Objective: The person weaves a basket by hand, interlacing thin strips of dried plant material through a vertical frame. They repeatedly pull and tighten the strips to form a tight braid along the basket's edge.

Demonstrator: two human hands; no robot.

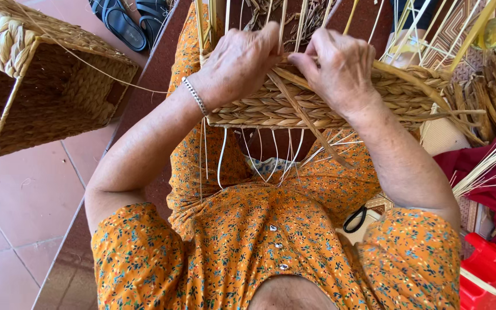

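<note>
Together, our left hand [237,64] and right hand [335,68] pinch a flat straw strand [302,115] at the rim of the half-woven basket [271,106] on our lap, fingers curled tight among its upright stakes [285,23]. Off to our left, a finished woven basket [41,86] lies on its side on the tiles, its inside bare.

No packages, labels, signs or screens show here.
</note>
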